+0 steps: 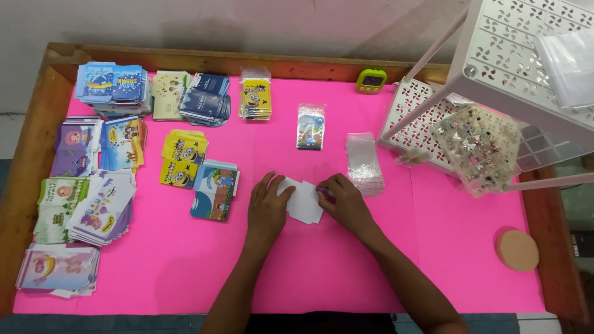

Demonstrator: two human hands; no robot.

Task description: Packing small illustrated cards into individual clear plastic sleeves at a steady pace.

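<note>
In the head view, a bright pink sheet (346, 272) is seen spread over a wooden-rimmed table (34, 148). Near the middle of it, a few plain white cards (303, 203) are lying flat on the pink surface, overlapping one another. The left hand (267, 210) is laid palm down on the left part of these white cards, fingers loosely spread and pressing rather than clasping. The right hand (346, 203) is placed at the cards' right edge, its fingertips pinched together on that edge; whether a small object is held between them cannot be told.

Just beside the right hand, a stack of small clear plastic sleeves (364, 162) is found. Further up, a glossy packet with a colourful print (310, 127) is set apart, and a small green digital timer (371, 80) is standing by the far rim. To the left, many piles of printed cartoon cards are arranged: a yellow pile (182, 158), a blue-and-white pile (213, 190) nearest the left hand, a dark blue pile (205, 99) and a light blue pile (114, 86). On the right, a white perforated plastic rack (520, 55) is seen, with a clear compartment box of small trinkets (479, 145) on its lower shelf. A round cork coaster (517, 250) is lying near the right rim.
</note>
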